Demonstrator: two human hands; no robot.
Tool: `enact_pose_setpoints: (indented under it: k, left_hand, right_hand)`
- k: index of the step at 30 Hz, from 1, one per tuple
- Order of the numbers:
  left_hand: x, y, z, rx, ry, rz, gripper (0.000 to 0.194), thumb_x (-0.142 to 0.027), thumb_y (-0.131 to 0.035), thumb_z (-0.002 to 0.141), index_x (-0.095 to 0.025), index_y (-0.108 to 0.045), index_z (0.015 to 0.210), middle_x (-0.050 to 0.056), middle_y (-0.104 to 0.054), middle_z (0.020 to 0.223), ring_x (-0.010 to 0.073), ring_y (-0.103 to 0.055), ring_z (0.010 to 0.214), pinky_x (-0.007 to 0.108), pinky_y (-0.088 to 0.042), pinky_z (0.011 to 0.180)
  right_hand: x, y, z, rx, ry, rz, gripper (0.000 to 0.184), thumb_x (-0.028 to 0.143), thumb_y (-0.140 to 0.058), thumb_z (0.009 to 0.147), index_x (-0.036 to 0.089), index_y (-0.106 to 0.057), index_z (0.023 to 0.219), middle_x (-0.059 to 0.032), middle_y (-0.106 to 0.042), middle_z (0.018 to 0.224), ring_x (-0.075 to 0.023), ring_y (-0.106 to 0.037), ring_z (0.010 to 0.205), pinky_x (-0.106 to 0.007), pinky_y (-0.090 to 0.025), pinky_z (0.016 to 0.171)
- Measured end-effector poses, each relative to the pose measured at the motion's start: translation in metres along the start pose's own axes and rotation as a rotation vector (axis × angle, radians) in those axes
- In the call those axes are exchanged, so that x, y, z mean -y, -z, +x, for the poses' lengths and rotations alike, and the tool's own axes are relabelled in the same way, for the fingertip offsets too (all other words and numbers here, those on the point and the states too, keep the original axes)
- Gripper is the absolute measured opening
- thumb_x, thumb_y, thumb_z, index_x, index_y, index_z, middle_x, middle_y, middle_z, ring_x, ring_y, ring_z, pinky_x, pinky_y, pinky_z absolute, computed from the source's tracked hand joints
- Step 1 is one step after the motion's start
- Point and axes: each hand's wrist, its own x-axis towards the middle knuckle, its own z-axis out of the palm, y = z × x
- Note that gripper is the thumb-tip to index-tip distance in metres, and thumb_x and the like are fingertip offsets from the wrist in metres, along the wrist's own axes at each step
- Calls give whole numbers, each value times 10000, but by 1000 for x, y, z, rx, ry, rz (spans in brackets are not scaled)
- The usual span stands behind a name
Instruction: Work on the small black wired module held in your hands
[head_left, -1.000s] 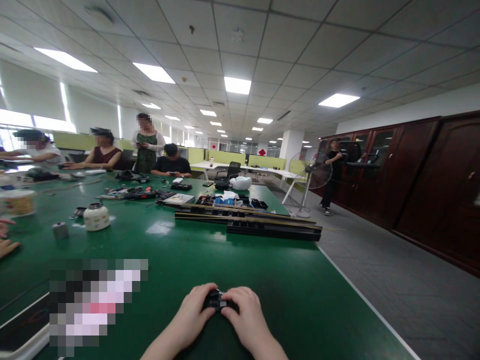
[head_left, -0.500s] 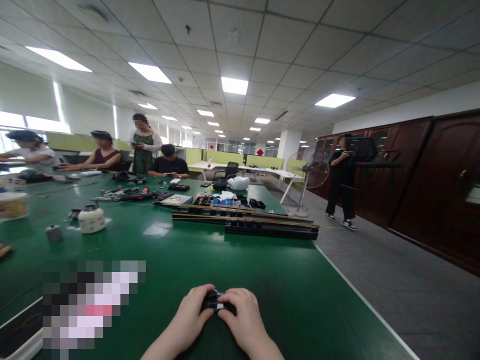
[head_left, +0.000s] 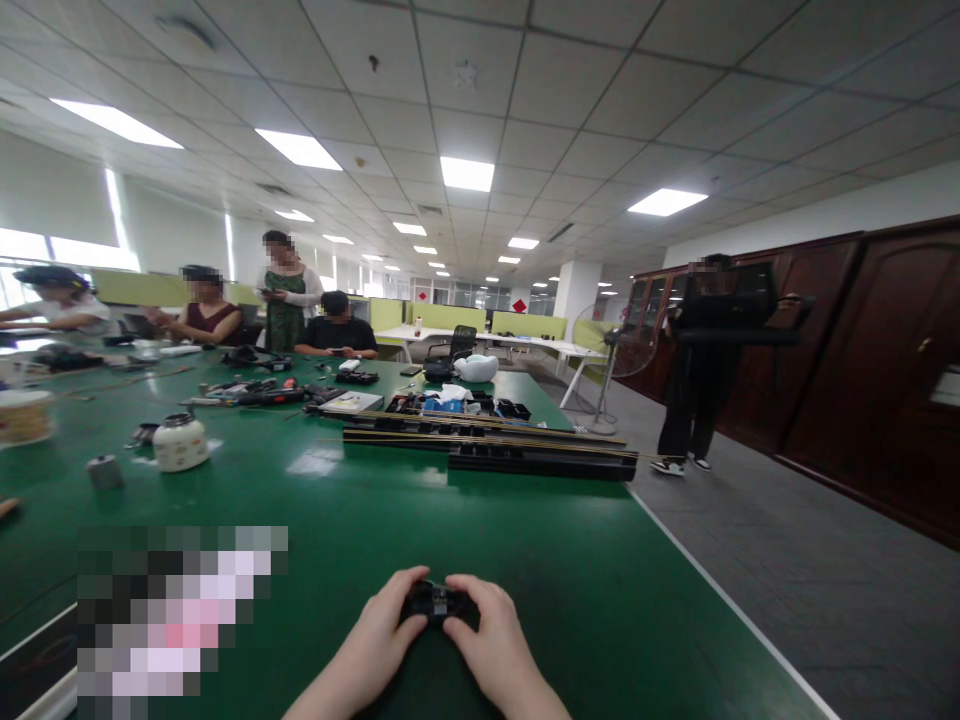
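Between my hands, just above the green tabletop, is a small black plastic part (head_left: pixel 439 602) with a greyish metallic piece in its middle; its exact kind is too small to tell. My left hand (head_left: pixel 384 622) grips its left end between thumb and fingers. On the right end, my right hand (head_left: pixel 487 622) closes with thumb below and fingers above. Both ends of the part are partly covered by my fingers.
Long black rails with thin brass-coloured rods (head_left: pixel 540 463) lie across the green table (head_left: pixel 360 520). A white jar (head_left: pixel 181 443) and a grey metal cylinder (head_left: pixel 104 472) stand left. A blurred-out device fills the lower left. A person (head_left: pixel 694 380) carrying something black walks at right.
My right fingers have shifted outward, so more of the part's middle shows. At right, the person carrying the black object has come closer. The view has turned slightly right.
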Motion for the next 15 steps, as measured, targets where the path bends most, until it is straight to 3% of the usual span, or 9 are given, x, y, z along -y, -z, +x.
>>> enact_pose_setpoints:
  k: [6, 15]
  left_hand:
    - [1, -1, 1, -5, -20, -22, 549, -143, -515, 625, -197, -501, 1171, 67, -586, 1170, 214, -526, 1103, 343, -366, 995]
    - [-4, 2, 0, 10, -22, -7, 415, -179, -520, 663, -214, -538, 1076, 43, -609, 1082, 202, -557, 1030, 323, -408, 941]
  right_hand:
    - [3, 0, 1, 17, 16, 116, 372, 151, -549, 657, 248, -634, 1006, -15, -664, 1035, -210, -588, 1004, -332, -425, 923]
    - [9, 3, -1, 8, 9, 172, 333, 149, -556, 676, 244, -630, 986, -20, -664, 1022, -207, -590, 993, -335, -433, 916]
